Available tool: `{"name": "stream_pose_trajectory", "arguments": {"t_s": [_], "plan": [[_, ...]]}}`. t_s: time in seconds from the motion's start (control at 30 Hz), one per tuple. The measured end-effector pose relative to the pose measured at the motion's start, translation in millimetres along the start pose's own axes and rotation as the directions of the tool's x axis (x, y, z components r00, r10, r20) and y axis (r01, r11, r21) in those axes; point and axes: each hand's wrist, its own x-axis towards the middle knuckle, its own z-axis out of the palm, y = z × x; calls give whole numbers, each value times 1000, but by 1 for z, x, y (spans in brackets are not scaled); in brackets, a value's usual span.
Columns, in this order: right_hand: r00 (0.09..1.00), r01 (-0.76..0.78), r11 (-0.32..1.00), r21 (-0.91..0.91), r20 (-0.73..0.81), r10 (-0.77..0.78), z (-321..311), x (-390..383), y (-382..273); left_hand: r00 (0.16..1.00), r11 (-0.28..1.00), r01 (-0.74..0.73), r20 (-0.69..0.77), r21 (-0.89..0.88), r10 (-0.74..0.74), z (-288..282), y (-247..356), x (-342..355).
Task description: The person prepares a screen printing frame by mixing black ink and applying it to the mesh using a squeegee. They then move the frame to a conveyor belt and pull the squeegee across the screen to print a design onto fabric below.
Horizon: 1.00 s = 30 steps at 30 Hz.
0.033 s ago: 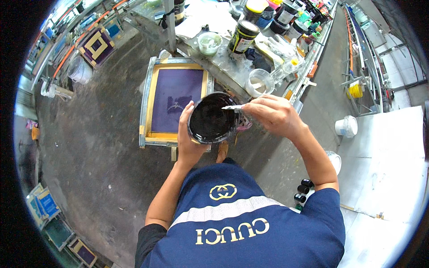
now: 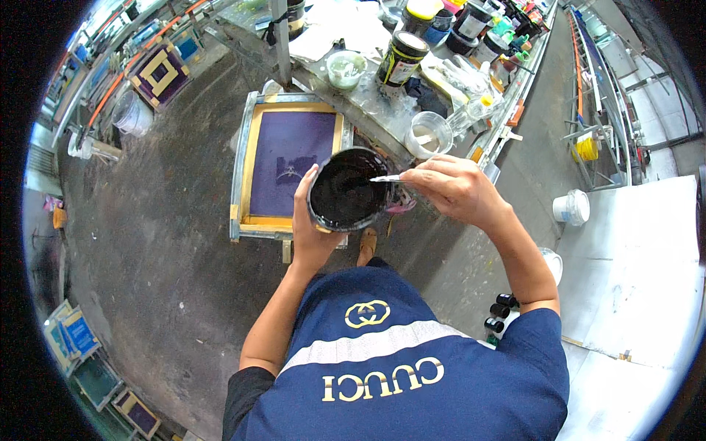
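Note:
My left hand point(image 2: 312, 235) is wrapped round the side of a round pot point(image 2: 344, 198) of glossy black paste. My right hand point(image 2: 457, 189) pinches a pale, thin stirring tool point(image 2: 384, 178), whose far part is inside the pot, partly hidden by the paste. Beyond the pot lies a screen frame point(image 2: 293, 132) with yellow edging, purple mesh and a pale design. A clear cup point(image 2: 425, 143) stands on the bench just past my right hand.
A cluttered bench point(image 2: 338, 103) holds ink jars point(image 2: 401, 59), tubs, bottles and rags. Other screens point(image 2: 158, 77) and a white bucket point(image 2: 129, 117) are at the left. Along the right are a rail rack, a white board point(image 2: 632, 279), lidded buckets point(image 2: 572, 207) and small dark containers.
The pot in my left hand is slightly higher, and the stirring tool in my right hand has shifted a little to the right within it.

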Motion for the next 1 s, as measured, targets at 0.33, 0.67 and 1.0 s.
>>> {"name": "stream_pose_trajectory", "arguments": {"t_s": [0.33, 0.67, 1.0], "plan": [[981, -141, 989, 37, 143, 135, 10, 4, 31, 931, 865, 364, 138, -344, -337, 18, -16, -4], [796, -538, 566, 625, 157, 584, 27, -31, 85, 880, 815, 475, 163, -333, -446, 34, -10, -6], [531, -414, 228, 881, 30, 847, 19, -66, 127, 825, 742, 511, 5, -434, -565, 40, -23, -9]]}}
